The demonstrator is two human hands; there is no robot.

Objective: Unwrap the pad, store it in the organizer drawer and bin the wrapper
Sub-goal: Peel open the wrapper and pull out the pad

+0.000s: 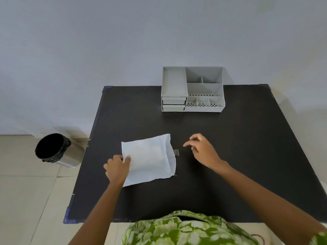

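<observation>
1. No writing is readable anywhere.
2. Pad [148, 159] lies mid-frame on the worktop [230, 156]; left hand [117, 167] fingers pinch its corner.
3. Right hand [202, 151] fingers apart, empty.
4. Organizer [192, 90] upper centre; bin [56, 150] left, on the floor.

Black table [230, 156] fills centre frame, bearing a white wrapped pad [150, 160] at centre-left and a grey organizer [192, 91] at upper centre.

Left arm: bare, reaching up from the bottom centre of the frame.
Left hand [117, 167]: left of centre, palm down, thumb and fingers pinched closed.
Right arm: bare, entering from the lower right corner.
Right hand [201, 149]: centre frame, raised, fingers loosely curled and spread, holding nothing.
</observation>
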